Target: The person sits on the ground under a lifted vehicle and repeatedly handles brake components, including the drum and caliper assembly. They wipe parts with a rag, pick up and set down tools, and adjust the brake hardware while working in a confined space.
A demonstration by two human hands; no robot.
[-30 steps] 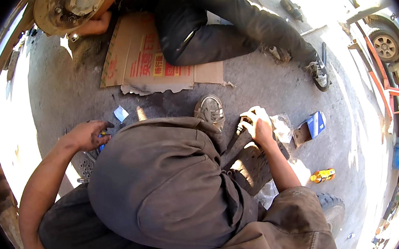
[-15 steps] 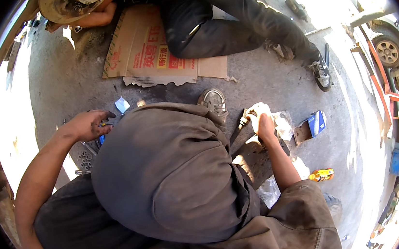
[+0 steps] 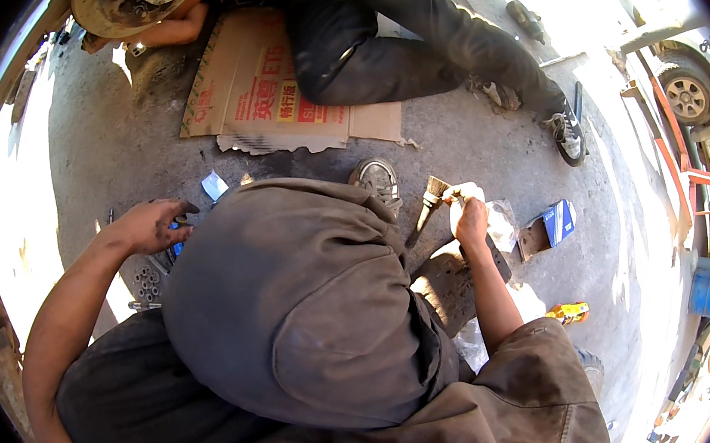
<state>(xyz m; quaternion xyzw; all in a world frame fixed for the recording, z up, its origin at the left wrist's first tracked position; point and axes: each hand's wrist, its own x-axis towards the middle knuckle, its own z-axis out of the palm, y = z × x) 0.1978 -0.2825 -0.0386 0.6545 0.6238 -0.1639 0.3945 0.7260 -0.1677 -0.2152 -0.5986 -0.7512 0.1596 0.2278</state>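
My right hand (image 3: 468, 214) is closed, its fingertips pinched at the bristle end of a paintbrush (image 3: 430, 200). The bristles point up and the dark handle slants down to the left. To the left, my left hand (image 3: 156, 227) has blackened fingers held apart. Something blue (image 3: 177, 248) shows just below them; whether they touch it is unclear. Small round metal parts (image 3: 147, 282) lie below that hand. My brown-grey clothing (image 3: 295, 306) bulges across the middle and hides the ground between my hands. Beneath my right wrist, a dark flat piece (image 3: 452, 285) is partly hidden.
A flattened cardboard sheet (image 3: 228, 88) lies ahead, beside another person's dark-trousered leg (image 3: 408, 64). To the right are clear plastic wrapping (image 3: 502, 221), a blue-and-white box (image 3: 560, 221) and a yellow-orange bottle (image 3: 568, 313). A blue-white scrap (image 3: 214, 185) lies near my left hand.
My right hand has shifted slightly and the paintbrush has come up, so its bristles now show. My left hand has barely moved.
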